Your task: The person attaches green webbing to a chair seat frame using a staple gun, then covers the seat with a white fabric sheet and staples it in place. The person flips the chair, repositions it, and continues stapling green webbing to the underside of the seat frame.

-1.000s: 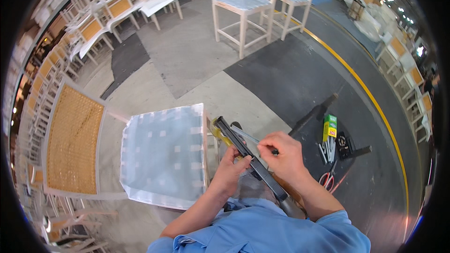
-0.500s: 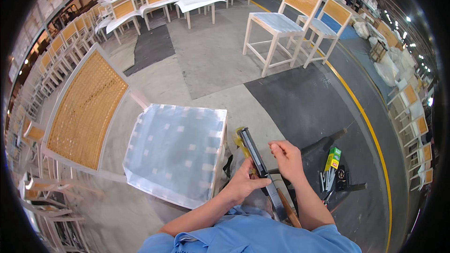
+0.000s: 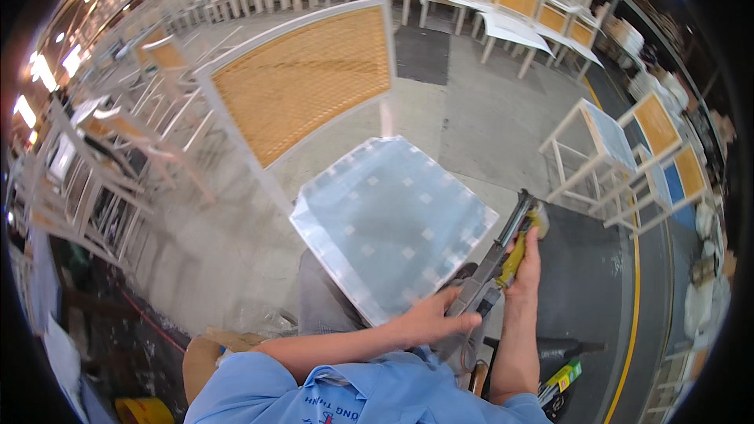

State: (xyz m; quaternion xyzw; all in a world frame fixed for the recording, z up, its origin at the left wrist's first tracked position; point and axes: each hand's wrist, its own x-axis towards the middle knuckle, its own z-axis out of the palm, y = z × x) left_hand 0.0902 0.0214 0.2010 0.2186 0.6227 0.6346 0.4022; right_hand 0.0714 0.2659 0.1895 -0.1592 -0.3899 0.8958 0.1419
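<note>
Our right hand (image 3: 525, 273) wraps the staple gun (image 3: 489, 263), right of the chair seat (image 3: 389, 224), while our left hand (image 3: 430, 320), thumb spread, meets the gun's near end, gripping or not we cannot tell, and slack there could swing it into the seat.

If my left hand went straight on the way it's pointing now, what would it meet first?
Most likely the tool: its dark body lies right at the fingers of your left hand. They look to be touching, though depth is hard to judge.
</note>
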